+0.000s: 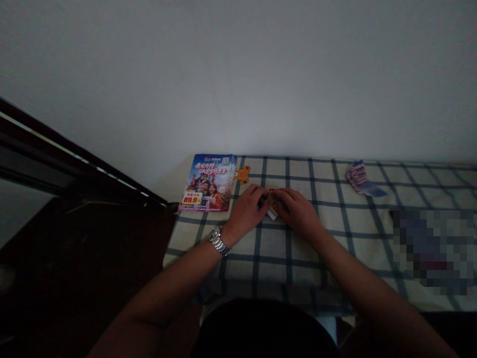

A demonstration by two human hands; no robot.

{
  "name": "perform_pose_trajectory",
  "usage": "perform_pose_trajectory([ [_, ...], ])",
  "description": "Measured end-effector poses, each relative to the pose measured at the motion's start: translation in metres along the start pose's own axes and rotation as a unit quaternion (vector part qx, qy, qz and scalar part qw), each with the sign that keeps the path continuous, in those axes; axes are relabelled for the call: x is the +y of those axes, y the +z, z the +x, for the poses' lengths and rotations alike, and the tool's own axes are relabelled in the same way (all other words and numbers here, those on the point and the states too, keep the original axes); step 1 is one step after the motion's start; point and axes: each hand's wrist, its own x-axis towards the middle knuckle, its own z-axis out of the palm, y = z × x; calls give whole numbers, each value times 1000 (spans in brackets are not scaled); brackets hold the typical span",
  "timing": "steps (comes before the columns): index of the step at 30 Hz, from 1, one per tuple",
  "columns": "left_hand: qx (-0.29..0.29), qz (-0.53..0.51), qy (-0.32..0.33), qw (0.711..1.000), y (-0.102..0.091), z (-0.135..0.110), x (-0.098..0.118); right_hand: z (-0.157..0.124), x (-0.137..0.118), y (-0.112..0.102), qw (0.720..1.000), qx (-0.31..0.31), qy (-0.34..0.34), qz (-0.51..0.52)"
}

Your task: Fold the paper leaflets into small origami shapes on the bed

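Both hands meet over the checked tablecloth, their fingertips closed around a small piece of folded printed paper (273, 214) with a white edge. My left hand (248, 208), with a silver watch on its wrist, grips the paper's left side. On its right side are the bent fingers of my right hand (298, 210). The fingers hide much of the paper. Just left of my left hand lies a stack of printed flyers (206, 184), blue at the top, with a yellow price patch marked 89.9.
An orange bear-shaped figure (243, 174) is beside the flyers. A crumpled, folded printed paper (362, 180) lies farther right on the tablecloth (320, 181). A blurred-out dark item (428, 253) is at the right. A white wall (261, 74) borders the table's back.
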Motion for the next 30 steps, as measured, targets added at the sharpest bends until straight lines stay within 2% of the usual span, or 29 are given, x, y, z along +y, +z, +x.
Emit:
perform_pose_trajectory([
  [11, 1, 6, 2, 1000, -2, 1, 2, 1, -1, -3, 999, -10, -29, -38],
  [22, -4, -1, -4, 1000, -2, 0, 0, 1, 3, -2, 1000, -2, -23, 12],
  [26, -10, -14, 1, 1000, -2, -1, -1, 0, 9, -4, 996, 3, -5, 88],
  [30, -14, -11, 17, 1000, -2, -2, -2, -1, 13, -7, 989, 27, 63, 131],
])
